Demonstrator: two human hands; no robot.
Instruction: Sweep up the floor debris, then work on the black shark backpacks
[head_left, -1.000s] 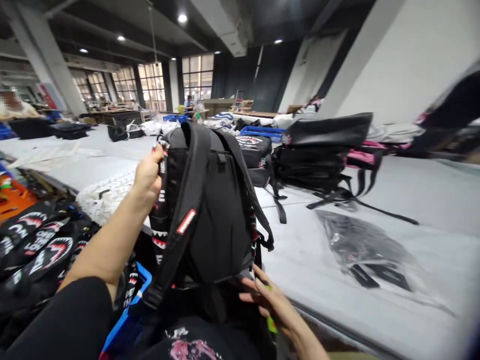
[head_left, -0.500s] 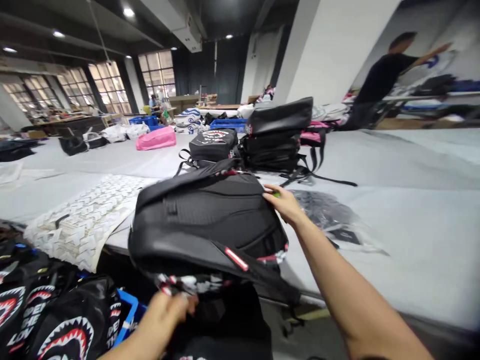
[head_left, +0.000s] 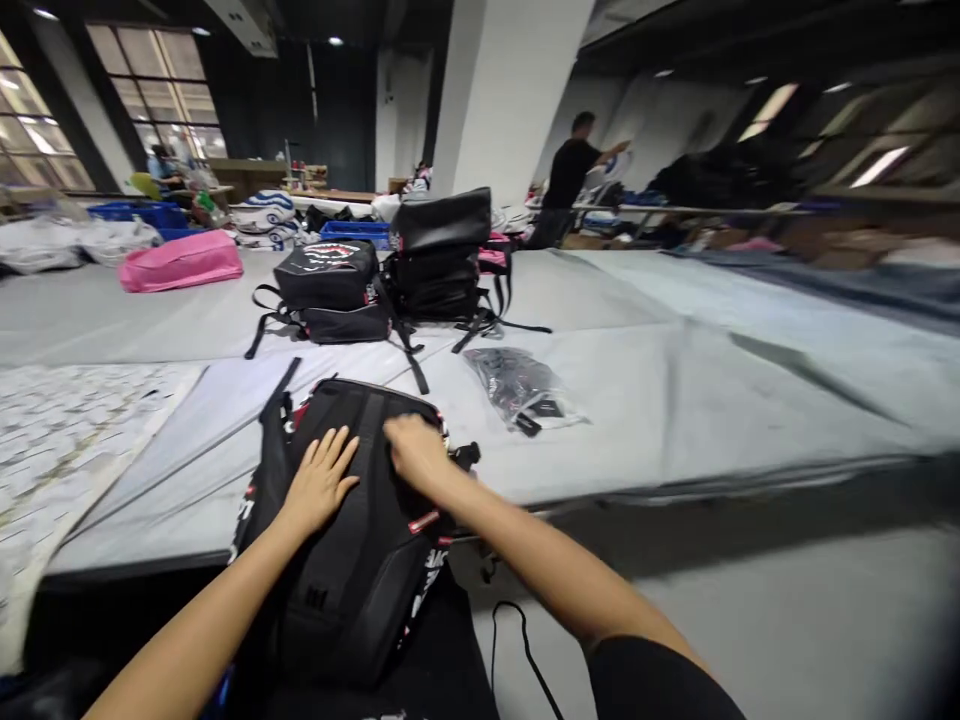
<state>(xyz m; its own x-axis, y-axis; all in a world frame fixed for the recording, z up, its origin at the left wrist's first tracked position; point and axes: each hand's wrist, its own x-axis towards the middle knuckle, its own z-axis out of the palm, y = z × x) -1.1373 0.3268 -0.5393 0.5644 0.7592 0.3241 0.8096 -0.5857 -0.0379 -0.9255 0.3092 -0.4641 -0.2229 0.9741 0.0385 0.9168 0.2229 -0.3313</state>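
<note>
A black backpack (head_left: 352,560) lies back panel up, partly over the front edge of the table, with white lettering along its sides. My left hand (head_left: 321,482) rests flat on the back panel, fingers spread. On the right of the panel, my right hand (head_left: 414,450) is closed at the shoulder strap (head_left: 405,480); what sits inside its fingers is hidden. A small red-and-white label (head_left: 424,522) shows on the strap just below that hand.
Behind stand stacked black backpacks (head_left: 439,255) and one with a shark-mouth print (head_left: 326,275). A clear plastic bag (head_left: 517,385) with dark contents lies to the right. A pink bag (head_left: 180,262) and patterned white sheets (head_left: 75,430) are leftward. A person (head_left: 574,180) stands far back.
The backpack has turned so its length points away from me and come down at the table edge. My left hand has moved from its side onto the back panel. The view has swung right.
</note>
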